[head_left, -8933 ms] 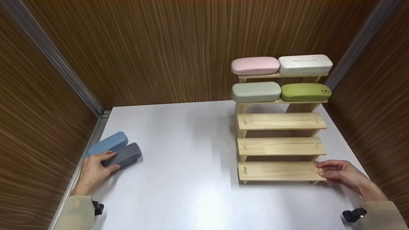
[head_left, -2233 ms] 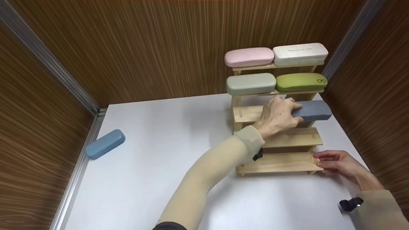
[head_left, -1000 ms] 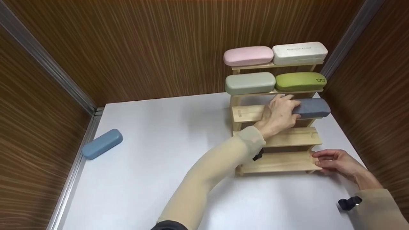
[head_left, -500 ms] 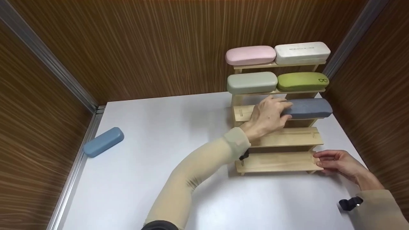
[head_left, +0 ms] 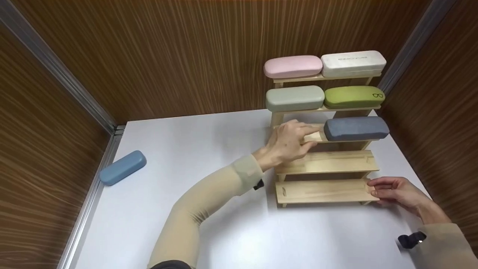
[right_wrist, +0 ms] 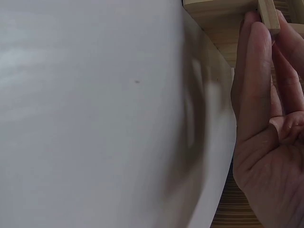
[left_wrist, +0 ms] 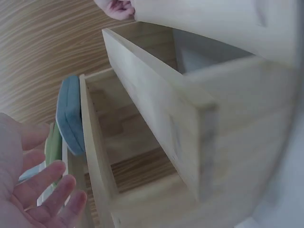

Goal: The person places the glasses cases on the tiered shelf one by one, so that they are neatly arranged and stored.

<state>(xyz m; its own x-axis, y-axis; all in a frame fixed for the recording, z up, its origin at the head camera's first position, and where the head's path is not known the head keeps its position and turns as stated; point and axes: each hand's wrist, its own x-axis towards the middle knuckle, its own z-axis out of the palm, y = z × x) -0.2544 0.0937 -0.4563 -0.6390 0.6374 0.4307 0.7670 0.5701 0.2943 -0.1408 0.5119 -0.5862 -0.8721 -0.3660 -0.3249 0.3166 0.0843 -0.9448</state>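
Observation:
A stepped wooden display rack (head_left: pixel 330 191) stands on the right of the table. My right hand (head_left: pixel 405 198) pinches the right end of its lowest step between thumb and fingers; the right wrist view shows the thumb against the wood edge (right_wrist: pixel 270 19). On the middle step, at the right, lies a grey-blue glasses case (head_left: pixel 356 128). Just left of that case, my left hand (head_left: pixel 287 144) hovers over the same step with nothing in it. Its fingers are loosely spread in the left wrist view, near the grey-blue case (left_wrist: pixel 70 114).
Pink (head_left: pixel 293 66) and white (head_left: pixel 353 63) glasses cases fill the top step. Pale green (head_left: pixel 295 98) and olive green (head_left: pixel 354 96) ones sit on the step below. A blue glasses case (head_left: pixel 123 168) lies at the table's left edge. Wood-grain panels (head_left: pixel 186 56) enclose the table.
The left hand brought the grey-blue glasses case from the table's left to the middle step, released it and drew back leftward. The right hand keeps its hold on the rack.

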